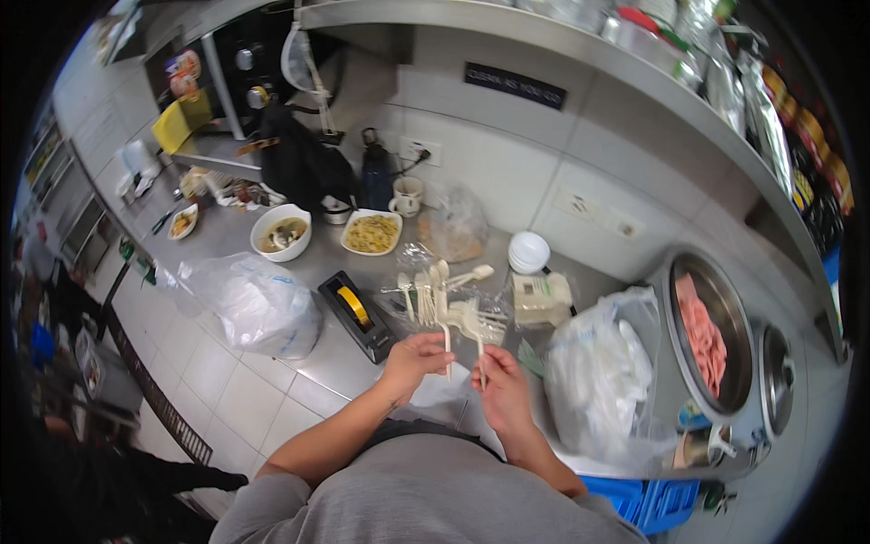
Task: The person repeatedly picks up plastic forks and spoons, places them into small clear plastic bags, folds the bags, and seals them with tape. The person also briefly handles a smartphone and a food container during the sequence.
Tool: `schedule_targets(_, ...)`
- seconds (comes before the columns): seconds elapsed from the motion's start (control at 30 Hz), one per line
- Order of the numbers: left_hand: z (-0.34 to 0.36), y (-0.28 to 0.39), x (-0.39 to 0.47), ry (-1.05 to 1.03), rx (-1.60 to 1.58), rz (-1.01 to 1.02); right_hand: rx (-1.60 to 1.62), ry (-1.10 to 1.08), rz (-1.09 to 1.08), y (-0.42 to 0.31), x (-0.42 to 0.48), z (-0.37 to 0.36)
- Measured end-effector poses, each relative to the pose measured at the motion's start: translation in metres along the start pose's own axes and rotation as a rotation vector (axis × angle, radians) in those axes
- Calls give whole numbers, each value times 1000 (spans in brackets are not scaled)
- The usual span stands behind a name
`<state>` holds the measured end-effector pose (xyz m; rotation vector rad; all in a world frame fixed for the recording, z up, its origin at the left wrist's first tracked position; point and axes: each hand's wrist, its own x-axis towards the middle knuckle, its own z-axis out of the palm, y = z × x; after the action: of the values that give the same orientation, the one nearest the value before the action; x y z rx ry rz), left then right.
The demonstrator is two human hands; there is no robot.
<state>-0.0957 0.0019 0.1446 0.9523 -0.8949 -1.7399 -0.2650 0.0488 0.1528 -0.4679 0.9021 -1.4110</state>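
Observation:
My left hand (412,366) pinches the handle of a cream disposable utensil (446,343); its head blends with the cutlery behind. In my right hand (504,389) is a cream disposable fork (473,326), its handle between thumb and fingers. The two utensils stand side by side over the steel counter. Just beyond them, loose cream spoons and forks (423,299) lie on clear plastic wrapping (391,299). A black tape dispenser (370,343) with a yellow roll sits left of the cutlery. To its right lies a clear packet of pale contents (542,299).
A full white plastic bag (262,306) stands at left, another (601,381) at right beside a large metal pot (737,381) holding pink cloth. Behind are a soup bowl (281,234), a yellow food dish (372,232), a mug (407,197) and stacked white bowls (529,251). A shelf (516,34) overhangs.

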Motion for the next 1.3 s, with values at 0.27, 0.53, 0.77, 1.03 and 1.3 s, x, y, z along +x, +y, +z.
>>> schedule_targets(0.27, 19, -24, -21, -123, 43, -5, -330, 61, -99, 3, -31, 9)
schedule_targets(0.53, 21, -38, -21, -200, -17, -153, -915, 79, -495, 3, -32, -11)
schedule_targets(0.77, 23, -31, -20, -263, -181, -309, -946, -157, -588, -19, -42, -5)
schedule_targets(1.03, 32, -18, -20, -230, -343, -436, -1370, -207, -1172, -21, -57, -35)
schedule_targets(1.3, 39, -20, -14, -317, -187, -331, -1115, -134, -900, -26, -57, -37)
